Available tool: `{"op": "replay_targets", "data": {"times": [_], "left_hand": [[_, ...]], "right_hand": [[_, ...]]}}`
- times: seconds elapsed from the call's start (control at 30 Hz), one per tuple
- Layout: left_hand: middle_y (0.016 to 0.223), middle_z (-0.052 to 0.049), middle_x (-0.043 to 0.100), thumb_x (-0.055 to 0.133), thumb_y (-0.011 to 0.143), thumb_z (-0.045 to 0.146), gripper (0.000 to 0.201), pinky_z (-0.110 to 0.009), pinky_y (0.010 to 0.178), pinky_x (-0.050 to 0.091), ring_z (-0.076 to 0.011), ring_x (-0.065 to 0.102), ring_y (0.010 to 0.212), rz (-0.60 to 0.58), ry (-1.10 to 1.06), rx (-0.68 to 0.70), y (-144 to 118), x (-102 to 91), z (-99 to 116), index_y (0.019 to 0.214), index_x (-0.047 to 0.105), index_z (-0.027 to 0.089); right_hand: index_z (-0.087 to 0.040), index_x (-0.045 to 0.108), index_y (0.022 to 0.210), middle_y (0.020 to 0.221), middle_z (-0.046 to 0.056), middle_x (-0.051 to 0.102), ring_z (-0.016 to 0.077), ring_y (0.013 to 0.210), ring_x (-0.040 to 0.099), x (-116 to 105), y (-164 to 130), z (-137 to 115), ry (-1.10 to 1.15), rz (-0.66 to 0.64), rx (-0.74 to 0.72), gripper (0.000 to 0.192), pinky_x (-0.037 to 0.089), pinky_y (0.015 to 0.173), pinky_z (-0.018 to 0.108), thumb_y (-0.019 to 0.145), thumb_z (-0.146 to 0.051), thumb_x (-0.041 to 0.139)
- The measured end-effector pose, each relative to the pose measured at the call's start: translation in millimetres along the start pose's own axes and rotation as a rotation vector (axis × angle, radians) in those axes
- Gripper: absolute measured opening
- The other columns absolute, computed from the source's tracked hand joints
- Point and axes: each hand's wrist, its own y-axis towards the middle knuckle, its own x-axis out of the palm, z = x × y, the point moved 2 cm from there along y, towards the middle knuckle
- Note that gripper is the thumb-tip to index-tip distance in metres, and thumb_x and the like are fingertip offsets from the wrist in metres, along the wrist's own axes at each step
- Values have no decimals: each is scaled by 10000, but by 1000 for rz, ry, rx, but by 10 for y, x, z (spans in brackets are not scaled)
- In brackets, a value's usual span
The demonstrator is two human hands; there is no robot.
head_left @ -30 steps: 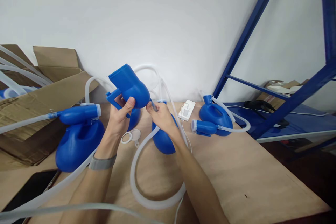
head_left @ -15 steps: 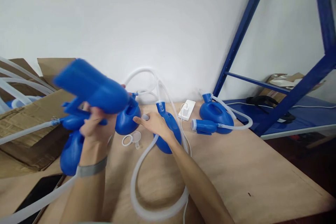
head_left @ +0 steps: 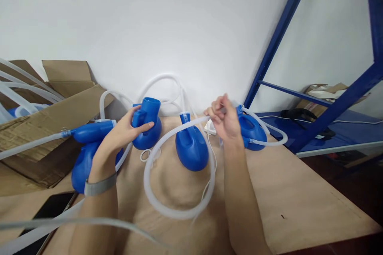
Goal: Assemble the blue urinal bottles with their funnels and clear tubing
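Our right hand [head_left: 225,123] has swung rightward since the last frame, fingers pinching the hose [head_left: 176,212]; our left hand [head_left: 125,129], well apart, grips the blue spout [head_left: 150,107] upright. Annoyingly, hose crosses the middle bottle [head_left: 193,151]; cardboard box [head_left: 67,115] crowds the left.

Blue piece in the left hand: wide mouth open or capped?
Open: the blue piece in the left hand shows a bare rim and hollow inside, with no cap across.

A box [head_left: 44,167] sits left on the table [head_left: 284,199] (phone [head_left: 55,207] before it); jugs [head_left: 193,153] stand between box and rack [head_left: 272,46].
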Motion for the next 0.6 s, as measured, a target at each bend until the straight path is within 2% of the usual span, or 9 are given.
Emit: {"op": "replay_targets", "data": {"times": [0.1,0.17,0.27,0.33,0.47,0.6], "left_hand": [[1145,-92,748,926,615,430,796,-441,879,601,-346,719,1049,-57,471,-225,93,-2,-229,1324,615,244],[1178,-96,729,879,669,448,732,-446,931,576,-345,707,1078,-98,609,-278,140,46,-353,1308,600,224],[1115,-85,735,832,715,476,642,-407,886,577,-318,725,999,-166,664,-301,175,196,-530,1251,599,210],[1120,-95,734,816,736,489,642,-380,826,582,-310,731,969,-187,658,-322,178,320,-654,1260,582,201],[1267,-157,694,761,819,422,667,-362,761,584,-299,741,950,-166,594,-292,171,545,-896,1384,507,174],[1272,-158,701,713,857,299,527,-379,876,565,-303,728,1040,-195,581,-218,156,676,-1061,1344,563,162]], "right_hand": [[-242,454,604,449,-129,215,73,391,168,-143,-39,-227,106,14,-80,547,474,591,290,845,-643,737],[-234,469,605,440,-132,218,70,386,146,-261,-70,-350,159,35,-140,523,472,586,276,875,-596,732],[-230,509,612,443,-128,217,72,391,157,-503,-98,-467,172,122,-215,480,479,598,270,923,-545,695],[-225,536,620,456,-119,228,76,403,189,-704,-103,-494,161,229,-240,459,490,616,269,973,-501,632],[-218,558,642,496,-100,277,84,433,284,-1157,-117,-434,98,546,-241,441,511,632,265,1040,-399,503],[-228,549,692,545,-86,346,99,480,394,-1558,-147,-308,-58,825,-242,332,517,606,256,1016,-295,525]]}}
